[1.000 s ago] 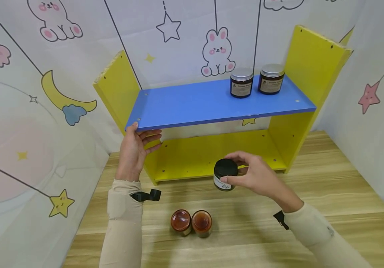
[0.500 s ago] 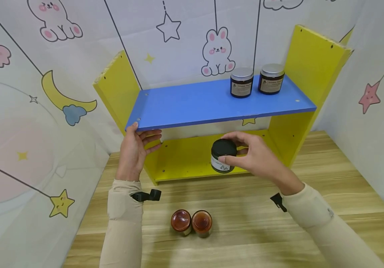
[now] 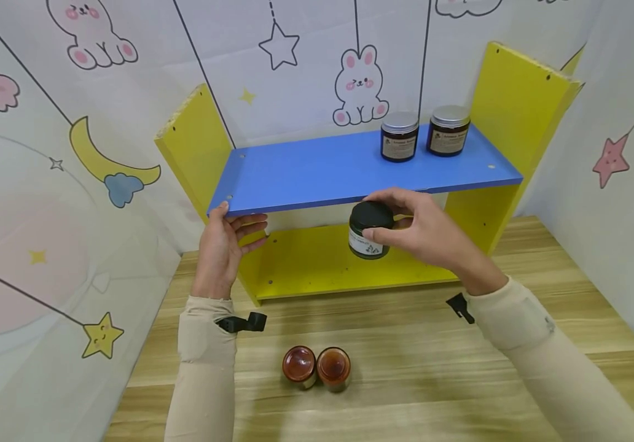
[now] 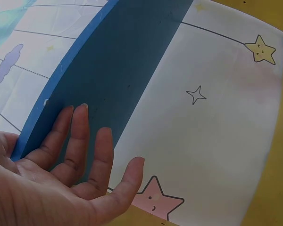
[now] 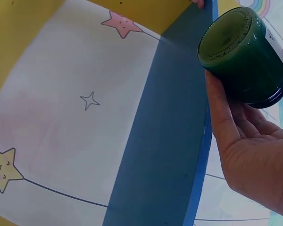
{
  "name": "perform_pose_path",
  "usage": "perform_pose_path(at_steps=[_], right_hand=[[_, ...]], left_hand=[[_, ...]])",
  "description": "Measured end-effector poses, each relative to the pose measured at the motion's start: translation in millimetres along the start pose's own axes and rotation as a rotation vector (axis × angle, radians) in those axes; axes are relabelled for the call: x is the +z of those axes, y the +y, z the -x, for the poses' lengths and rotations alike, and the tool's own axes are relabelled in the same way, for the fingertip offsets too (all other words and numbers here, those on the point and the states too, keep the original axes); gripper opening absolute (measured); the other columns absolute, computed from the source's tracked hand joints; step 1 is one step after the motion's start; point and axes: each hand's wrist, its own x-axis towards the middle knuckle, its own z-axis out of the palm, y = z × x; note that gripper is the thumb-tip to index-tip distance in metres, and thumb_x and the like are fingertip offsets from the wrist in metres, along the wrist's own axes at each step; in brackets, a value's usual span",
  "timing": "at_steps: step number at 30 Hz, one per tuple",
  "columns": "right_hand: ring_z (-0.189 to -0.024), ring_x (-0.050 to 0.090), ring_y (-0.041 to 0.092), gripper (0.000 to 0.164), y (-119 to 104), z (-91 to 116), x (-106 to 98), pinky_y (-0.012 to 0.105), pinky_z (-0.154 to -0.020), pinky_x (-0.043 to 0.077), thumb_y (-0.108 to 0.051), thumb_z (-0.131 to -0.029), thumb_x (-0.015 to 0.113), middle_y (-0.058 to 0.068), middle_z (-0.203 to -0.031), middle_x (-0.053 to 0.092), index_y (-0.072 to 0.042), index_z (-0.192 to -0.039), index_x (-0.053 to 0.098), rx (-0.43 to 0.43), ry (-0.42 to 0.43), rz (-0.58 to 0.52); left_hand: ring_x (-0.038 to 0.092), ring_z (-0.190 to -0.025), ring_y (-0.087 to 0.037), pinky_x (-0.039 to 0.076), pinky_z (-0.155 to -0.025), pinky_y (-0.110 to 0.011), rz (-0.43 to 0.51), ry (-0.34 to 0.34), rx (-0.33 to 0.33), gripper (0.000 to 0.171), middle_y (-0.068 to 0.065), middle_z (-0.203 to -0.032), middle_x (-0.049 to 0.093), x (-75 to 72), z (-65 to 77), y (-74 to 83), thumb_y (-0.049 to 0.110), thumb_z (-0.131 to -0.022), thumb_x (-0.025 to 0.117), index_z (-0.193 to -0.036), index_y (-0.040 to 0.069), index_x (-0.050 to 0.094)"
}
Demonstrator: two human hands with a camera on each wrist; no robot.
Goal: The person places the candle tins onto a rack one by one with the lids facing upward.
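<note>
My right hand (image 3: 419, 230) grips a dark green glass candle jar (image 3: 369, 242) with a black lid and white label, held upright in front of the blue shelf's (image 3: 306, 175) front edge. The right wrist view shows the jar's (image 5: 245, 61) bottom, clear of any surface. At the shelf's left front corner, my left hand (image 3: 223, 245) holds the board's edge, thumb on top and fingers loosely spread underneath. Two brown jars (image 3: 399, 147) with silver lids stand on the shelf's right side. Two amber jars (image 3: 333, 365) stand side by side on the table, bottoms up.
Yellow side panels (image 3: 521, 110) rise at both ends of the blue shelf. Below it lies a yellow bottom board (image 3: 300, 264). The unit stands on a wood-grain table (image 3: 405, 380), with a cartoon-printed white cloth (image 3: 306, 92) behind and at the sides.
My right hand has lifted the candle jar from in front of the bottom board up to the blue shelf's front edge. The left hand and the other jars have stayed in place.
</note>
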Motion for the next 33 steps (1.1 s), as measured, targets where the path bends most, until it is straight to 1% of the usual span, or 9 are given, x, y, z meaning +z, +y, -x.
perform_pose_path(at_steps=[4,8,11,16,20,25,29,33], right_hand=[[-0.105,0.066,0.025,0.049,-8,-5,-5,0.034,-0.085,0.057,-0.028,-0.091,0.078,0.008,-0.124,0.065,-0.014,-0.134,0.061,-0.002,0.017,0.006],[-0.105,0.065,0.024,0.046,-15,-11,-12,0.032,-0.083,0.056,-0.029,-0.091,0.078,0.005,-0.122,0.066,-0.017,-0.133,0.063,0.000,0.037,0.023],[-0.107,0.063,0.022,0.046,-21,-15,-18,0.031,-0.084,0.054,-0.031,-0.090,0.078,0.004,-0.122,0.065,-0.018,-0.132,0.063,0.004,0.052,0.034],[-0.111,0.059,0.019,0.048,-27,-22,-26,0.034,-0.087,0.052,-0.035,-0.090,0.078,0.000,-0.124,0.064,-0.019,-0.132,0.063,-0.007,0.074,0.063],[-0.109,0.059,0.017,0.047,-29,-29,-31,0.035,-0.089,0.051,-0.035,-0.090,0.078,-0.001,-0.122,0.064,-0.019,-0.132,0.064,-0.023,0.096,0.078],[-0.107,0.059,0.016,0.047,-27,-38,-35,0.035,-0.085,0.051,-0.036,-0.090,0.078,0.000,-0.121,0.065,-0.019,-0.132,0.064,-0.034,0.108,0.096],[-0.104,0.057,0.017,0.048,-24,-44,-38,0.035,-0.083,0.050,-0.037,-0.090,0.077,0.000,-0.120,0.064,-0.019,-0.132,0.063,-0.039,0.101,0.119],[-0.105,0.057,0.017,0.049,-25,-49,-41,0.037,-0.087,0.048,-0.038,-0.091,0.076,0.001,-0.121,0.064,-0.018,-0.134,0.062,-0.031,0.082,0.142]], left_hand=[[0.064,-0.107,-0.026,0.042,-0.106,-0.060,0.000,0.000,0.004,0.053,-0.006,-0.108,0.070,-0.4,-0.4,-0.1,0.044,-0.110,0.027,-0.154,0.015,0.033],[0.064,-0.107,-0.026,0.042,-0.105,-0.059,-0.004,0.001,0.004,0.054,-0.005,-0.107,0.070,-1.0,-0.7,-0.4,0.045,-0.110,0.027,-0.155,0.015,0.032],[0.064,-0.109,-0.028,0.043,-0.105,-0.059,-0.011,-0.003,0.005,0.054,-0.005,-0.108,0.070,-1.2,-0.6,-0.7,0.045,-0.110,0.027,-0.156,0.016,0.031],[0.063,-0.110,-0.028,0.043,-0.105,-0.059,-0.014,-0.006,0.010,0.055,-0.005,-0.108,0.071,-1.3,-0.6,-1.1,0.045,-0.110,0.027,-0.157,0.016,0.029],[0.065,-0.107,-0.025,0.042,-0.105,-0.059,-0.015,-0.001,0.005,0.055,-0.005,-0.108,0.070,-1.0,-1.3,-1.2,0.045,-0.110,0.027,-0.157,0.017,0.028],[0.065,-0.106,-0.026,0.042,-0.106,-0.060,-0.008,-0.001,0.003,0.054,-0.005,-0.107,0.070,-0.6,-1.3,-0.9,0.044,-0.110,0.026,-0.157,0.016,0.029],[0.064,-0.107,-0.027,0.041,-0.107,-0.061,-0.002,-0.003,0.002,0.054,-0.006,-0.108,0.070,-0.3,-1.1,-1.0,0.043,-0.110,0.026,-0.156,0.016,0.029],[0.064,-0.108,-0.027,0.040,-0.107,-0.061,0.001,-0.001,0.001,0.053,-0.007,-0.109,0.069,-0.6,-1.1,-1.0,0.043,-0.110,0.026,-0.156,0.016,0.029]])
